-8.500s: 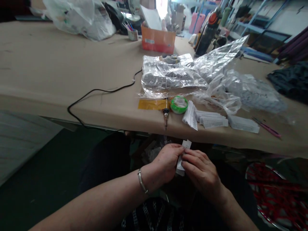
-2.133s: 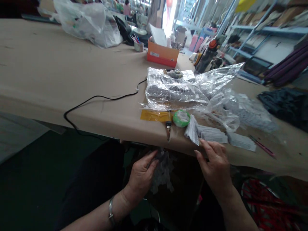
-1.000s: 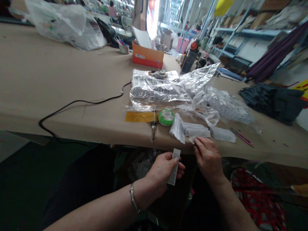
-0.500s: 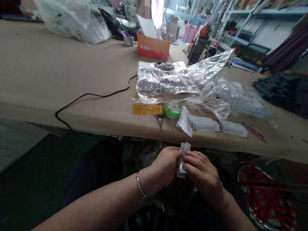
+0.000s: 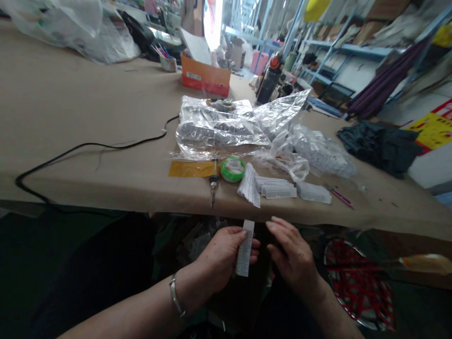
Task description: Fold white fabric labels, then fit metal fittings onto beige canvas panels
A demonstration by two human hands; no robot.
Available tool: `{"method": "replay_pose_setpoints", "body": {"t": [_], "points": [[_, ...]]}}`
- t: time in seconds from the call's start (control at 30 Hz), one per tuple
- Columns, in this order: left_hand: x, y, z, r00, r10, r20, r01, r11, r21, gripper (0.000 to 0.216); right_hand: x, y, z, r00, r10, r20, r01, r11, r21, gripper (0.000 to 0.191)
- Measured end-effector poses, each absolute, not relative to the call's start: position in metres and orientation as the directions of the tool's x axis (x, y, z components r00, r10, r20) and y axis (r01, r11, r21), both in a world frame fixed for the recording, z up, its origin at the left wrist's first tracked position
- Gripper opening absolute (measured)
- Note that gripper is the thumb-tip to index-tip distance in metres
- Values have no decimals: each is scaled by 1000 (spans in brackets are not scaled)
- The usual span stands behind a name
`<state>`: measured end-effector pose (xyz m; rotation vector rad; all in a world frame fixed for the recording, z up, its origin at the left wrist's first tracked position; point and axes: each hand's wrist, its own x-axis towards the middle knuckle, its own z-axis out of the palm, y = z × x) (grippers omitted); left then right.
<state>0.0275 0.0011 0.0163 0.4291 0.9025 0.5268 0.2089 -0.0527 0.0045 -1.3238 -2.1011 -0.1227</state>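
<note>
Below the table's front edge, my left hand [image 5: 221, 254] is closed on a narrow white printed label strip [image 5: 245, 249], pinched between thumb and fingers. To its right, apart from the strip, my right hand [image 5: 294, 256] holds nothing and its fingers are spread. On the table just above lie a fanned stack of label strips [image 5: 250, 186], a second stack of strips [image 5: 277, 187] and a third pale stack [image 5: 313, 192]. A soldering iron [image 5: 213, 182] points its tip over the front edge, beside a green round tin [image 5: 233, 169] with pale material in it.
Silvery plastic bags [image 5: 222, 129] and a clear bag [image 5: 321, 150] lie behind the stacks. Pink tweezers [image 5: 339, 196] rest at right. A black cord [image 5: 84, 145] runs left. An orange box [image 5: 205, 75] stands farther back. A stool with red webbing [image 5: 356, 282] is at lower right.
My right hand has come off the strips and moved right, its fingers opening. One strip shows in my left hand where two overlapped before. The view has turned right.
</note>
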Motion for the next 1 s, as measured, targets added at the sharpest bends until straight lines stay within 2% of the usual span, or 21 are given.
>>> {"method": "replay_pose_setpoints", "body": {"t": [0.07,0.13,0.2,0.27,0.33,0.4,0.5,0.63,0.7,0.8,0.87,1.0], "points": [[27,2,16,491,580,-650,-193,800,568,15,241,-42,5,-85,790,608,962,225,-158,47],[25,1,16,489,585,-648,-180,794,581,14,271,-32,4,23,798,603,999,-5,-31,60],[25,0,14,488,580,-653,-172,797,579,14,292,-26,0,35,849,527,992,-94,87,63],[24,-2,12,478,573,-665,-162,802,574,14,304,-26,-6,19,880,474,986,-95,137,52],[23,-2,12,469,572,-673,-157,804,574,13,311,-28,-12,-6,866,500,991,-60,116,41],[22,-3,12,469,571,-674,-153,804,574,13,316,-31,-14,-16,823,568,999,-11,43,33],[21,-2,15,468,565,-680,-138,807,575,14,321,-35,-11,32,760,649,990,67,-128,22],[19,-3,16,485,566,-667,-153,805,573,16,288,-45,4,215,651,728,916,126,-382,10],[17,-5,16,503,559,-659,-175,813,556,16,253,-52,9,197,662,723,862,234,-450,10],[12,-5,17,542,574,-614,-253,808,532,16,196,-62,8,-147,721,678,749,528,-400,22],[7,-5,17,542,621,-566,-339,778,529,13,167,-64,2,-363,676,642,679,663,-314,25],[-4,-4,16,480,679,-555,-436,734,521,12,139,-60,-8,-494,630,599,646,727,-233,18]]}}
